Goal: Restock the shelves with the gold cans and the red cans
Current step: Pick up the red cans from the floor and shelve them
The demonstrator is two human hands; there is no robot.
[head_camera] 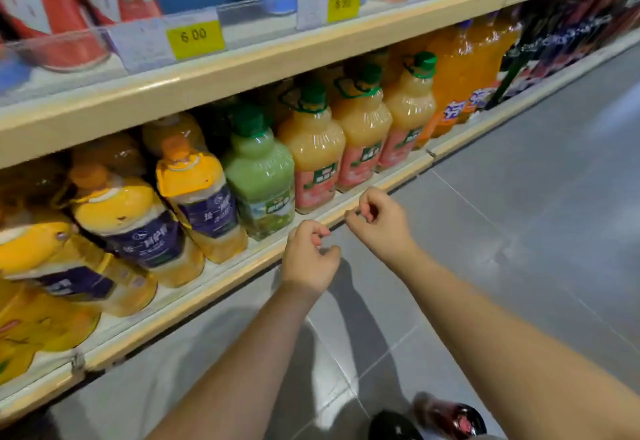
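Forearms: your two bare arms reach up from the bottom of the frame toward the lower shelf point(242, 268).
Left hand point(310, 259): fingers loosely curled, gripping nothing.
Right hand point(379, 221): loosely curled as well, empty, just above the shelf's front edge.
Shelf contents: juice bottles point(313, 148) fill the lower shelf; cartons sit upper left.
Gold and red cans: none in view, neither shelved nor in hand.
Progress: by my judgement you have yet to fetch cans; no restocking shows here.

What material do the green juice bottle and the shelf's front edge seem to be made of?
Green juice bottle: probably clear glossy plastic, since the liquid shows through and highlights glint. Shelf's front edge: cream, smooth, semi-gloss; painted metal or plastic, unclear.
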